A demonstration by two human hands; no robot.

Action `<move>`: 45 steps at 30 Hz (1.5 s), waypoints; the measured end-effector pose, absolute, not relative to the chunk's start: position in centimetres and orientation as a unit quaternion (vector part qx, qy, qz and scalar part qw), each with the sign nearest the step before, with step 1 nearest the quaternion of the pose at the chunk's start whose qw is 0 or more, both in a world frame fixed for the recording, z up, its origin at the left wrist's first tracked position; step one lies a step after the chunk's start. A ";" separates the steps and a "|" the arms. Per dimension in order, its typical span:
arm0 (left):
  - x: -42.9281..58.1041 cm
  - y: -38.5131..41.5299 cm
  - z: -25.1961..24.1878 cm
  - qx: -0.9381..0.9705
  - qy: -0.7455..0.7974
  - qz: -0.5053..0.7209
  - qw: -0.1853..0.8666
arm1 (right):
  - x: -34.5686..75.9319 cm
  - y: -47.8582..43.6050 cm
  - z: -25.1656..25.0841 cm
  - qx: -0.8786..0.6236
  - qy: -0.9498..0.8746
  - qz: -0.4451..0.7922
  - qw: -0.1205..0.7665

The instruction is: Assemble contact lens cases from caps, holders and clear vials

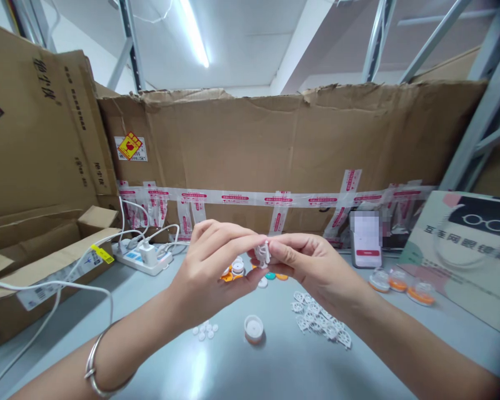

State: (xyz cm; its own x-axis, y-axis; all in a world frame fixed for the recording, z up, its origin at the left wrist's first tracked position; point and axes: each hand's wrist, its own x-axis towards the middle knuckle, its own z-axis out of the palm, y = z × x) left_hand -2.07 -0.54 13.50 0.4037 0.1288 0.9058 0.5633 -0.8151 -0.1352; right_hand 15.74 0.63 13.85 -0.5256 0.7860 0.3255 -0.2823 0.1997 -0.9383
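Note:
A small white plastic part (262, 254) is held up above the table between both hands. My left hand (216, 258) pinches it from the left with thumb and fingers. From the right, my right hand (304, 258) grips its other side with thumb and fingertips. Below them a round white cup-like piece (254, 329) stands on the grey table (162, 355). Small white discs (205, 330) lie to its left, and a pile of white openwork parts (319, 318) lies to its right. Orange and white round pieces (235, 269) are partly hidden behind my hands.
A phone (366, 239) leans upright at the back right, near clear-topped orange pieces (398, 280) and a printed board (462, 255). At the left are a power strip (144, 258) with cables and an open carton (45, 266). Large cardboard (250, 144) walls the back.

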 end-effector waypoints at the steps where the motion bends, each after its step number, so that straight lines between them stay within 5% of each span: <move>1: -2.1 -0.5 13.5 -0.811 -0.214 -0.501 0.213 | 15.7 0.7 13.9 -0.197 -0.631 0.607 0.441; 45: -1.5 -0.7 13.0 -0.783 -0.244 -0.526 0.227 | 14.7 -0.5 12.9 -0.235 -0.596 0.597 0.483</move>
State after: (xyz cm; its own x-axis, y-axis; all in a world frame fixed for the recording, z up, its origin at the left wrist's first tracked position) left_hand -1.54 -0.72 12.98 0.3277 0.1433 0.9338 0.6208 -0.7777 -0.0985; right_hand 14.67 -0.53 12.89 -0.4231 0.8568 0.2946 -0.2970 0.1760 -0.9385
